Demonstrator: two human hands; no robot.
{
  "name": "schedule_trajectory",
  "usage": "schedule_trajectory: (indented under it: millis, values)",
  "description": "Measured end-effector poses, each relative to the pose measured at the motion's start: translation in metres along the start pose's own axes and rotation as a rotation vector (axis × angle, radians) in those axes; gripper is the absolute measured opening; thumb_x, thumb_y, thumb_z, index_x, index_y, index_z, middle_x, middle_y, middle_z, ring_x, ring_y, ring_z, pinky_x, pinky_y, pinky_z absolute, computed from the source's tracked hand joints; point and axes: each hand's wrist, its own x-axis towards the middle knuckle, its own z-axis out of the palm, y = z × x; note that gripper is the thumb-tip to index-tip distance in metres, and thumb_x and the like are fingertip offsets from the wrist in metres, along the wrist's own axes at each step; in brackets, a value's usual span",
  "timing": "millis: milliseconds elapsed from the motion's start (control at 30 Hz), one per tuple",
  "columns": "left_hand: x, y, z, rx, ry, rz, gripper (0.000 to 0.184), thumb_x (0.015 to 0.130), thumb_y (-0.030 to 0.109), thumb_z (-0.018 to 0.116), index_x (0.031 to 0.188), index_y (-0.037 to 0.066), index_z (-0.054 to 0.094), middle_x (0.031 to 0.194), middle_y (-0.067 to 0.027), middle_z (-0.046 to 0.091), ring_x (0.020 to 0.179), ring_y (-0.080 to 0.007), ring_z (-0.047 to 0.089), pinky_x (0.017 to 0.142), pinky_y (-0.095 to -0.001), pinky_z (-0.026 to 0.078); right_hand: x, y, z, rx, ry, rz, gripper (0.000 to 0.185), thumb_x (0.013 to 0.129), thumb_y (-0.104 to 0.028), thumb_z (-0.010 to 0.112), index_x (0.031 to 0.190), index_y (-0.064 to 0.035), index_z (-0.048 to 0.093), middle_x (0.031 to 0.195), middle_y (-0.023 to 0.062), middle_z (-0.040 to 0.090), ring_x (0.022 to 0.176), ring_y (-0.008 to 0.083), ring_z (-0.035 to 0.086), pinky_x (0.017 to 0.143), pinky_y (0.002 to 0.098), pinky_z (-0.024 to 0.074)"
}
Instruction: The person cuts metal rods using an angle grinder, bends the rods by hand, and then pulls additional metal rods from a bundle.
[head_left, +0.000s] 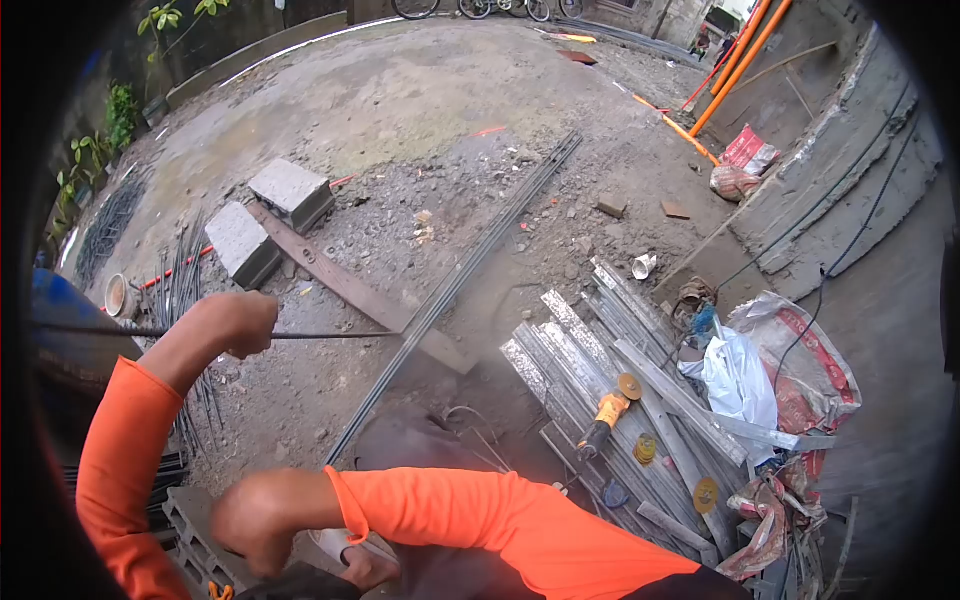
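Observation:
My left hand (247, 324), at the end of an orange sleeve, is closed around a thin dark rod (325, 336). The rod runs sideways from the left edge, and its right end lies near a bundle of long metal bars (460, 275). Lower down, my right hand (262, 528) is blurred and bent downward, its fingers hidden, above a hollow block (200, 540) and a dark object at the bottom edge. A wooden plank (335, 277) lies on the ground beyond the rod, passing under the bars.
Two concrete blocks (290, 190) sit by the plank. Right of centre lie stacked metal channels (570, 350) with an orange angle grinder (606, 420) and discs on top. Torn sacks (800, 360) and a cable are further right. A bucket (118, 296) stands at left.

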Motion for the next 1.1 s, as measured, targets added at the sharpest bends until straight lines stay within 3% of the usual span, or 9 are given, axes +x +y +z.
schedule_trajectory:
  millis: [67, 200, 267, 400, 567, 767, 967, 1033, 1100]
  values:
    - [0.004, -0.005, 0.007, -0.028, 0.198, 0.049, 0.023, 0.083, 0.021, 0.067, 0.084, -0.002, 0.074, 0.081, -0.0214, 0.072, 0.078, -0.0375, 0.071, 0.071, -0.0464, 0.056, 0.008, 0.007, 0.017, -0.107, -0.121, 0.065, 0.025, 0.066, -0.018, 0.069, 0.082, -0.0011, 0.077, 0.091, 0.0212, 0.073, 0.088, 0.037, 0.071, 0.074, 0.0453, 0.0568]
    - [0.015, -0.045, 0.095, -0.23, 0.314, 0.075, 0.02, 0.084, 0.018, 0.065, 0.084, 0.0, 0.074, 0.084, -0.0235, 0.071, 0.08, -0.0415, 0.069, 0.075, -0.0487, 0.056, 0.018, 0.017, 0.036, -0.166, -0.027, 0.08, 0.027, 0.066, -0.017, 0.07, 0.086, -0.0004, 0.077, 0.091, 0.0195, 0.074, 0.087, 0.0356, 0.072, 0.075, 0.0446, 0.0574]
    - [0.004, -0.055, 0.148, -0.343, 0.352, 0.096, 0.019, 0.085, 0.017, 0.065, 0.086, 0.0, 0.074, 0.086, -0.026, 0.069, 0.083, -0.0438, 0.068, 0.077, -0.0492, 0.055, 0.019, 0.013, 0.036, -0.198, -0.089, 0.083, 0.028, 0.065, -0.017, 0.07, 0.086, -0.0001, 0.076, 0.09, 0.0194, 0.074, 0.087, 0.0359, 0.072, 0.075, 0.0441, 0.0577]
    - [-0.001, -0.066, 0.302, -0.628, 0.469, 0.065, 0.018, 0.088, 0.016, 0.066, 0.092, 0.0, 0.074, 0.088, -0.0259, 0.069, 0.083, -0.044, 0.068, 0.073, -0.048, 0.054, 0.027, 0.015, 0.045, -0.184, -0.146, 0.089, 0.036, 0.069, -0.03, 0.071, 0.093, -0.0046, 0.078, 0.101, 0.0151, 0.075, 0.095, 0.0317, 0.071, 0.081, 0.0429, 0.0562]
    - [0.009, -0.027, 0.412, -1.025, 0.179, -0.158, 0.021, 0.089, 0.019, 0.068, 0.09, -0.001, 0.074, 0.085, -0.0264, 0.069, 0.081, -0.0432, 0.068, 0.072, -0.0471, 0.054, 0.049, 0.017, 0.062, -0.235, -0.192, 0.061, 0.038, 0.07, -0.033, 0.072, 0.094, -0.0038, 0.078, 0.101, 0.0156, 0.075, 0.096, 0.0322, 0.071, 0.082, 0.043, 0.0559]
    - [-0.004, -0.031, 0.354, -0.949, 0.142, -0.186, 0.024, 0.089, 0.021, 0.07, 0.088, -0.003, 0.074, 0.081, -0.027, 0.069, 0.078, -0.0421, 0.069, 0.071, -0.046, 0.054, 0.059, 0.022, 0.072, -0.26, -0.213, 0.019, 0.041, 0.071, -0.036, 0.074, 0.094, -0.0027, 0.078, 0.101, 0.0163, 0.075, 0.097, 0.0327, 0.071, 0.084, 0.043, 0.0555]
    - [-0.014, -0.036, 0.173, -0.259, 0.609, -0.052, 0.018, 0.083, 0.017, 0.072, 0.081, 0.0, 0.073, 0.077, -0.021, 0.071, 0.075, -0.0402, 0.07, 0.072, -0.0474, 0.057, 0.06, 0.009, 0.075, -0.22, -0.274, -0.011, 0.043, 0.07, -0.036, 0.076, 0.096, -0.0017, 0.078, 0.105, 0.0171, 0.075, 0.1, 0.0334, 0.07, 0.086, 0.0443, 0.0549]
    - [-0.013, -0.024, 0.114, -0.162, 0.791, 0.036, 0.019, 0.077, 0.018, 0.077, 0.076, 0.0, 0.072, 0.08, -0.022, 0.071, 0.078, -0.0411, 0.069, 0.074, -0.0489, 0.056, 0.067, 0.009, 0.082, -0.209, -0.308, 0.008, 0.043, 0.07, -0.035, 0.076, 0.097, -0.002, 0.078, 0.105, 0.0166, 0.075, 0.1, 0.0331, 0.07, 0.086, 0.0443, 0.0549]
    - [-0.004, -0.005, 0.066, -0.092, 0.78, -0.005, 0.021, 0.073, 0.017, 0.08, 0.072, -0.001, 0.07, 0.083, -0.0229, 0.07, 0.084, -0.0403, 0.07, 0.077, -0.0488, 0.056, 0.075, 0.012, 0.093, -0.2, -0.334, 0.034, 0.043, 0.07, -0.035, 0.076, 0.099, -0.0022, 0.078, 0.105, 0.0161, 0.075, 0.101, 0.0328, 0.07, 0.086, 0.0443, 0.0549]
